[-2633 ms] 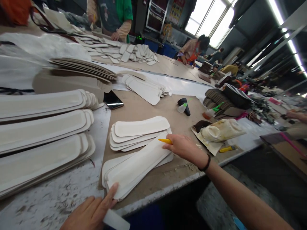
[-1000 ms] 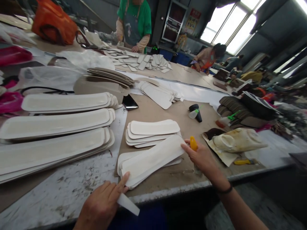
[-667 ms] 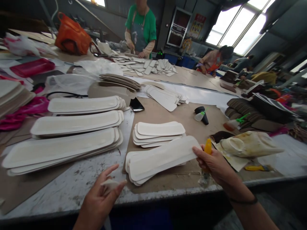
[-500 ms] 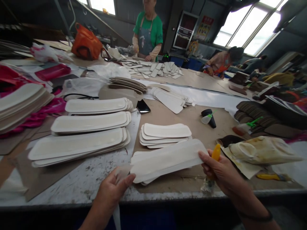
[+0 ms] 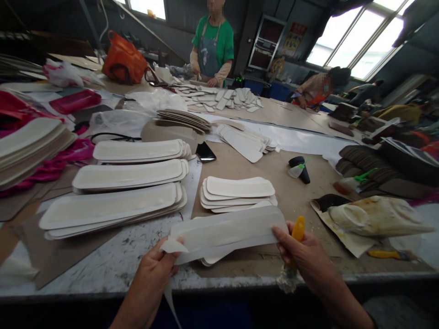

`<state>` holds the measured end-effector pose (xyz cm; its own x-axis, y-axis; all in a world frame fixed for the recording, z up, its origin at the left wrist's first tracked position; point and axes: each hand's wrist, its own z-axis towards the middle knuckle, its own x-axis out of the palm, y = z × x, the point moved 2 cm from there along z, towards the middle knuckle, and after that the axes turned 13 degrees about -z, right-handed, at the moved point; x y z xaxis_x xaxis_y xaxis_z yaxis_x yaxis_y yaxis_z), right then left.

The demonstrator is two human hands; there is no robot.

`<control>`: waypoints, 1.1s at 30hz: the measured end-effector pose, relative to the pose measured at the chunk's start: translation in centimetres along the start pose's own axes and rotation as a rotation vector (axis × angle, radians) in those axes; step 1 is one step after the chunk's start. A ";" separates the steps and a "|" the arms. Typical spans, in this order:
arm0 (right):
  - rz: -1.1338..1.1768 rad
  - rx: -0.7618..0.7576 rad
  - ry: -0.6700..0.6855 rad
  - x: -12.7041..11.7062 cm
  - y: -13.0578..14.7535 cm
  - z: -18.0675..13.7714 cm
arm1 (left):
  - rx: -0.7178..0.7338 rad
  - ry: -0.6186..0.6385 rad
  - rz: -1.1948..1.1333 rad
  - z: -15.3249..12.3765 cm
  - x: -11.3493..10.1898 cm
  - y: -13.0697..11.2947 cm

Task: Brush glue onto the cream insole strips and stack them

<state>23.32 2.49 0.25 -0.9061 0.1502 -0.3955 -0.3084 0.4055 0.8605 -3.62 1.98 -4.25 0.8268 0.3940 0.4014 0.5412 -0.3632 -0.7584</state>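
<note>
A long, thin white strip [image 5: 229,232] is stretched between my two hands above the table's front part. My left hand [image 5: 154,269] pinches its left end, where the material curls over; a narrow tail [image 5: 171,305] hangs below that hand. My right hand [image 5: 302,251] pinches the right end between thumb and finger. The same hand also holds a brush with a yellow handle [image 5: 298,228], its clotted bristles pointing down. Beneath the strip lie white rounded pieces [image 5: 214,259], partly covered. Just behind them is a small stack of similar pieces [image 5: 240,187].
Stacks of long white pieces [image 5: 109,208] lie on the left. A glue-stained container [image 5: 373,217] and another yellow-handled brush [image 5: 389,254] are at right. Farther back are a phone [image 5: 206,152], a small bottle [image 5: 295,171] and dark stacked pieces [image 5: 360,164]. A person in green [image 5: 212,50] stands across the table.
Both hands have moved slightly left and down with the strip. Its left end now curls over my left fingers, and the brush has come left with my right hand.
</note>
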 end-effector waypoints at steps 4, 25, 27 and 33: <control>0.026 0.038 -0.010 0.3 -0.4 0.0 | -0.003 -0.059 0.077 0.0 -0.3 0.0; 0.395 0.134 0.150 0.6 -0.3 0.5 | -0.301 0.161 -0.051 1.3 -1.2 -0.9; 0.335 0.131 0.100 0.5 -0.8 0.7 | -0.241 0.199 -0.098 0.7 -0.3 -1.4; 0.302 0.121 0.006 0.5 -2.1 1.5 | -0.173 0.245 -0.132 0.4 0.4 -1.7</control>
<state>23.93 3.04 -2.22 -0.9533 0.2745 -0.1257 0.0111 0.4479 0.8940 -4.29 3.13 -3.01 0.7483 0.2399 0.6185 0.6471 -0.4688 -0.6012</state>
